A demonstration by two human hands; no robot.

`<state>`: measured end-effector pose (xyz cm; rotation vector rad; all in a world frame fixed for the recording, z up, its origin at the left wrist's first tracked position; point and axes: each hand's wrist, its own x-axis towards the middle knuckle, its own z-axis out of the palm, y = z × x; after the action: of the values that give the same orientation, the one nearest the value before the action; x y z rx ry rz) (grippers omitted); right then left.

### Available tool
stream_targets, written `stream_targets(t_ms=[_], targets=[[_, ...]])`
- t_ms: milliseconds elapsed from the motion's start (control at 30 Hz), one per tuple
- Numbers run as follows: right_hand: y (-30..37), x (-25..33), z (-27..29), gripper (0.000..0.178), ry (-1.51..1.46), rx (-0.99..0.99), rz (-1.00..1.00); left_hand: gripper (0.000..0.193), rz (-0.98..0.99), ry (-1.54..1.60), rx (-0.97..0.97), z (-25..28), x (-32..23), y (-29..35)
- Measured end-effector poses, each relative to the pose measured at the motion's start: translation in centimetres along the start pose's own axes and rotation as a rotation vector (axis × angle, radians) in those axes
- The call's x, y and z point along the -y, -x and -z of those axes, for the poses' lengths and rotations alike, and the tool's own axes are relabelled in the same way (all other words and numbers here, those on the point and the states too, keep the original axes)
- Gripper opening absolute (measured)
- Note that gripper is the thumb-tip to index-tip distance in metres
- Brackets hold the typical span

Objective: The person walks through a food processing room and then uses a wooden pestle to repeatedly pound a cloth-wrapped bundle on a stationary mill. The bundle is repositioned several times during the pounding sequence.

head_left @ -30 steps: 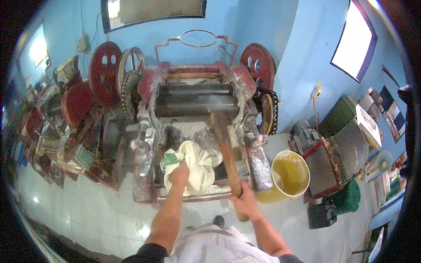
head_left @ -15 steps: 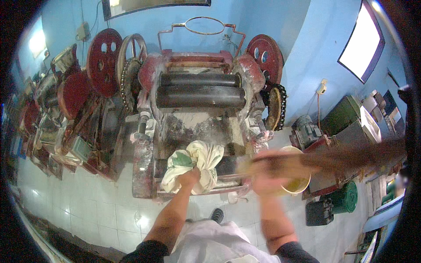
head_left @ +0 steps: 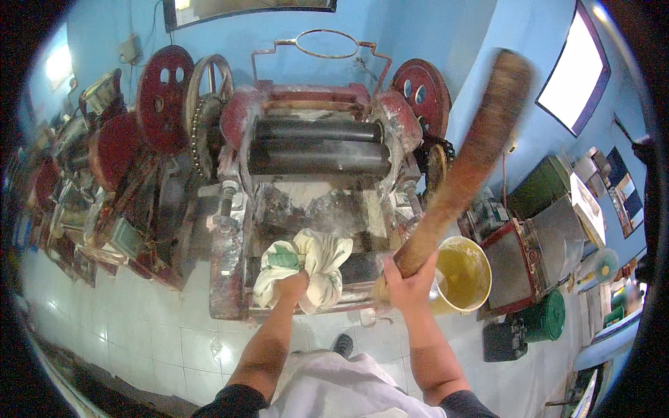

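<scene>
Cloth bundle (head_left: 306, 268): white with a green patch, bunched on the front tray of the roller machine, below the two dark rollers, left of centre.
Left hand (head_left: 293, 287): fingers clenched in the lower part of the cloth bundle, pressing it onto the tray.
Wooden stick (head_left: 463, 167): long, brown, thick; lower end in the fist, shaft raised and tilted up to the right, upper end blurred against the blue wall.
Right hand (head_left: 408, 282): fingers wrapped tight around the lower end of the wooden stick, just right of the cloth bundle, at the tray's front edge.
Roller machine (head_left: 317, 150): red frame dusted white, two dark horizontal rollers one above the other, red wheels at both sides, metal hoop on top.
Yellow bucket (head_left: 463, 275): round, open, on the floor just right of the right hand.
Green bucket (head_left: 547, 317): lidded, further right, beside a red-framed metal box.
Floor (head_left: 139, 327): pale tiles, glossy.
Apron (head_left: 334, 386): white, at the lower edge between the forearms.
</scene>
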<state>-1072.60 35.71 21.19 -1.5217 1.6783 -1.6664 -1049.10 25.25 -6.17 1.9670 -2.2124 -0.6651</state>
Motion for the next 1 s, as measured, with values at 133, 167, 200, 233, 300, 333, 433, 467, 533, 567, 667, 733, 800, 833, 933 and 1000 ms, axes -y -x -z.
stream_targets(t_ms=[133, 167, 200, 233, 300, 333, 433, 467, 533, 567, 667, 733, 800, 833, 933, 1000], targets=[[4.8, -8.2, -0.6, 0.063, 0.249, 0.147, -0.276, 0.024, -0.045, -0.098, 0.136, 2.3, -2.6, 1.0], [7.8, -11.8, -0.8, 0.065, 0.432, 0.305, -0.301, 0.022, -0.044, -0.055, 0.083, 0.9, -2.1, 1.5], [11.1, -14.0, -0.8, 0.066, 0.486, 0.468, -0.38, 0.024, -0.065, -0.041, 0.002, -0.6, -0.4, 1.7], [14.5, -16.3, -0.6, 0.066, 0.546, 0.634, -0.448, 0.026, -0.092, -0.032, -0.08, -2.1, 1.1, 1.8], [14.6, -15.7, -1.6, 0.065, 0.423, 0.765, -0.539, 0.03, -0.072, 0.046, -0.36, -4.7, 6.3, 1.8], [14.6, -15.3, 0.2, 0.065, 0.384, 0.755, -0.567, 0.039, -0.056, 0.134, -0.27, -4.7, 5.9, 1.5], [15.0, -13.9, 4.2, 0.063, 0.281, 0.656, -0.608, 0.055, 0.113, 0.304, 0.023, -0.3, 2.8, 0.8], [14.4, -13.0, 4.8, 0.064, 0.253, 0.624, -0.601, 0.058, 0.2, 0.345, 0.126, 1.6, 1.7, 0.7], [11.9, -9.3, 5.2, 0.061, 0.339, 0.506, -0.443, 0.058, -0.069, 0.172, 0.016, 5.7, -0.2, -0.2], [11.3, -9.9, 5.6, 0.06, 0.32, 0.419, -0.357, 0.06, -0.252, 0.13, -0.165, 7.7, -1.6, -0.6], [7.8, -8.1, 7.3, 0.061, 0.161, 0.275, -0.314, 0.057, -0.602, 0.522, -0.254, 13.9, -7.7, 1.2], [4.6, -3.3, 7.1, 0.058, 0.111, 0.171, -0.189, 0.07, -0.624, 0.539, -0.196, 14.5, -6.6, 1.5], [2.0, -0.2, 6.9, 0.056, 0.086, 0.035, 0.045, 0.067, -0.693, 0.247, -0.277, 8.7, -0.3, 0.0], [0.9, 0.0, 7.9, 0.057, 0.05, -0.035, 0.126, 0.066, -0.649, 0.204, -0.197, 6.3, 1.5, 0.8], [-3.2, 7.4, 9.1, 0.066, -0.268, -0.338, 0.386, 0.069, -0.503, 0.112, -0.06, 6.8, 0.0, 5.3], [-6.0, 12.1, 10.0, 0.067, -0.35, -0.4, 0.565, 0.072, -0.443, -0.032, 0.018, 7.6, 0.0, 7.6]])
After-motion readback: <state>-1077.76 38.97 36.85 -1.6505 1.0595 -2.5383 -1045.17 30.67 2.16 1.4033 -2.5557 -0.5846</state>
